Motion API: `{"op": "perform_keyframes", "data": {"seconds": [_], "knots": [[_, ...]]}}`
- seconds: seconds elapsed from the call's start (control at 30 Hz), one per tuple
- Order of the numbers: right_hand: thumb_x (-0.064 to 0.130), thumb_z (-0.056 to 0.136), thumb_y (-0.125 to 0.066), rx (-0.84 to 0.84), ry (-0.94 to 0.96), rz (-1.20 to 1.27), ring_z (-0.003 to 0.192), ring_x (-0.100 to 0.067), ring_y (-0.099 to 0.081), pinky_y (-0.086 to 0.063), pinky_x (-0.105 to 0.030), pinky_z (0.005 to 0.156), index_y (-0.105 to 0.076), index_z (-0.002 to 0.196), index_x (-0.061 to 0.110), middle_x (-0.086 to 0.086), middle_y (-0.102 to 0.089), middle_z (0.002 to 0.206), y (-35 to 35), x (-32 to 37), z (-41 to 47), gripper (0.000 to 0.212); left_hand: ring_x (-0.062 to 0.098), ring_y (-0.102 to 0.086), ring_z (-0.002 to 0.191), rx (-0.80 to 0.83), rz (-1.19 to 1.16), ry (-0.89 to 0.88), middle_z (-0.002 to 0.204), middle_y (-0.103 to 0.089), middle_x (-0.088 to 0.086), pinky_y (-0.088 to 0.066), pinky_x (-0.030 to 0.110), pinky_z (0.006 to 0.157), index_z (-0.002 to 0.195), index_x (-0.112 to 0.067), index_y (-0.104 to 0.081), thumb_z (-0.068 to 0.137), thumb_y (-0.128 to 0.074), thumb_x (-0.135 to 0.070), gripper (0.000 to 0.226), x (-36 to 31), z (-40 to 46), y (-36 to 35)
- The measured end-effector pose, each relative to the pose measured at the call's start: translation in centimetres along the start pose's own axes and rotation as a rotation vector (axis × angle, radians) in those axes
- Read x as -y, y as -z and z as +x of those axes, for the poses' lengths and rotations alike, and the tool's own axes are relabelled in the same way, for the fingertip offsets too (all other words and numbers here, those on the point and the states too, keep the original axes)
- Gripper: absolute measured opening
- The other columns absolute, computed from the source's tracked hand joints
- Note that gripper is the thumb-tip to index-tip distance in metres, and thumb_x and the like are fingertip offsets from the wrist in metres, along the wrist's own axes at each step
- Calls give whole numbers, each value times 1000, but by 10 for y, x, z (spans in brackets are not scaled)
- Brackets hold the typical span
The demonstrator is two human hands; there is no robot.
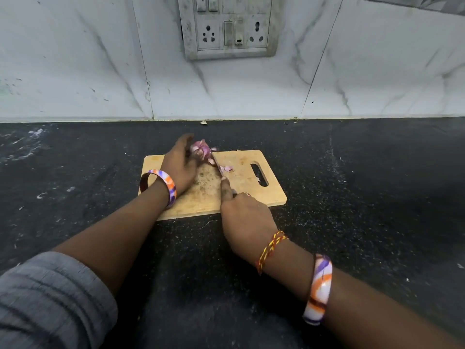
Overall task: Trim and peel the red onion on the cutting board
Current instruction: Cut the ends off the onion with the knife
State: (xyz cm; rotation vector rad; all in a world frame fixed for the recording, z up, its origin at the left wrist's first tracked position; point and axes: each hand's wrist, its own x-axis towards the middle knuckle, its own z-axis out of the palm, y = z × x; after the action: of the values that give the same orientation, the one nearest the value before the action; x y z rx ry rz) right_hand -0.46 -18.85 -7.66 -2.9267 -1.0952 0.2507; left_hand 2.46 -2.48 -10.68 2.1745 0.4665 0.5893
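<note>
While the left hand (180,167) clamps the red onion (200,151) at the cutting board's (266,197) eleven o'clock corner, the right hand (245,220) grips the knife (218,167); round, papery-skinned, likely slippery, best pinned on its flanks.

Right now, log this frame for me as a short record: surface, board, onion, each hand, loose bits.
surface: dark speckled countertop, marble-look wall behind
board: wooden cutting board, handle slot to the right
onion: red onion at the board's far edge, skin partly loose
left hand: left hand holds the onion steady
right hand: right hand grips a knife, forefinger along the blade, tip at the onion
loose bits: onion peel pieces on the board beside the blade
</note>
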Motion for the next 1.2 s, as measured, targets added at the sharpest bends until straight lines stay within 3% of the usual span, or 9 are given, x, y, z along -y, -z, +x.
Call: {"op": "perform_keyframes", "data": {"seconds": [0.13,0.3,0.4,0.53,0.63,0.73,0.9,1.1,1.2], "knots": [[3,90,-40,1,-53,131,114,-34,-52,-46,-42,89,-4,148,15,-18,-51,126,19,-14,2,69,29,-56,105,33,-3,-50,120,-55,17,-42,27,94,131,-26,-46,90,-47,-26,41,5,-1,-1],[4,91,-34,-104,-111,270,110,-36,-55,-47,-44,88,-11,147,23,-18,-51,127,29,-28,4,64,19,-49,90,-35,37,-42,103,-45,4,-42,23,77,110,-14,-55,74,-72,-31,43,0,-3,-4],[7,92,-32,-154,-79,349,102,-36,-58,-47,-41,79,-13,147,24,-17,-50,126,31,-32,5,60,21,-54,86,-85,37,-28,103,-55,4,-44,24,67,102,-14,-51,67,-76,-37,49,-4,-4,-1],[7,92,-32,-138,-73,408,99,-35,-59,-49,-42,83,-18,145,22,-17,-49,130,28,-34,14,57,27,-58,102,27,160,-152,114,-59,11,-45,31,85,125,-21,-53,83,-59,-38,46,-4,-8,-1],[6,92,-32,-120,-63,447,101,-35,-58,-48,-41,85,-22,144,18,-16,-44,139,26,-36,15,55,26,-53,113,86,222,-131,126,-55,11,-40,29,88,118,-19,-63,90,-45,-40,39,-2,-5,-1],[7,94,-30,-119,-67,507,78,-25,-57,-49,-38,69,-18,146,19,-18,-50,130,27,-40,14,55,24,-49,124,188,207,-87,139,-50,4,-38,30,98,125,-19,-57,77,-39,-42,56,-4,-5,3],[9,95,-30,-129,-71,597,58,-12,-41,-37,-24,49,-21,145,19,-15,-50,127,26,-45,16,51,28,-57,107,241,228,-122,123,-60,7,-42,26,84,131,-39,-45,83,-58,-36,51,-3,-7,3],[11,95,-32,-125,-62,709,52,-16,-46,-42,-27,44,-24,144,25,-13,-53,121,23,-41,14,52,25,-56,100,153,240,-85,115,-56,8,-46,31,86,124,-21,-54,64,-75,-48,68,-2,-5,1],[11,96,-31,-95,-65,751,49,-15,-45,-41,-27,41,-20,146,24,-4,-50,113,19,-36,13,53,20,-54,89,160,201,-96,115,-59,9,-46,30,86,127,-23,-54,71,-71,-43,62,2,-4,4]]}}
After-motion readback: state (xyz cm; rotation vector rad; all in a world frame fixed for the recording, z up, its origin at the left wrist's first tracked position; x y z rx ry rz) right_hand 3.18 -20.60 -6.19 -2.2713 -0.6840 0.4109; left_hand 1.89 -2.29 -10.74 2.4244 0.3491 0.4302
